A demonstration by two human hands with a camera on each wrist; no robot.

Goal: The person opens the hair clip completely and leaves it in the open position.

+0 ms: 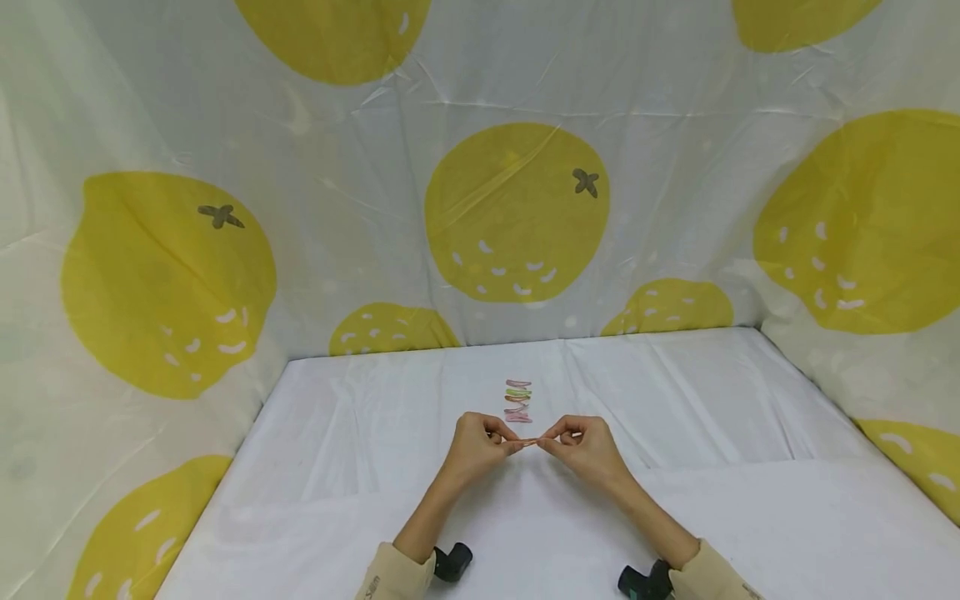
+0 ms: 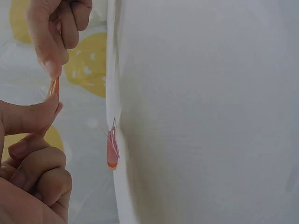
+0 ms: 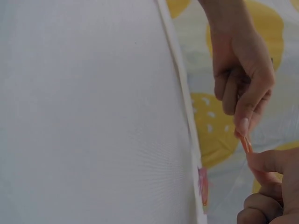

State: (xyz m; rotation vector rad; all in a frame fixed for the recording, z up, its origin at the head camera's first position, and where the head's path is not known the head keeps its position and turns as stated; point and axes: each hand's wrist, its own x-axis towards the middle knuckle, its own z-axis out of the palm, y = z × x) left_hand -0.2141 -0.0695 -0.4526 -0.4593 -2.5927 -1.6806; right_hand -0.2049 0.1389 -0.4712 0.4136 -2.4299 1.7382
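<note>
An orange hair clip (image 1: 529,442), slim and elongated, is held level between my two hands just above the white table. My left hand (image 1: 478,450) pinches one end between thumb and index finger, and my right hand (image 1: 587,450) pinches the other end the same way. In the left wrist view the orange strands of the clip (image 2: 54,87) show between the fingertips; the ends are covered by them. Beyond the hands, several hair clips (image 1: 517,398) in pink, green and orange lie in a column on the table.
The white cloth-covered table (image 1: 337,433) has creases and a fold line. Behind and at both sides hangs a pale curtain (image 1: 660,208) with yellow fruit prints. Black devices (image 1: 453,562) sit at both wrists, by the beige sleeves.
</note>
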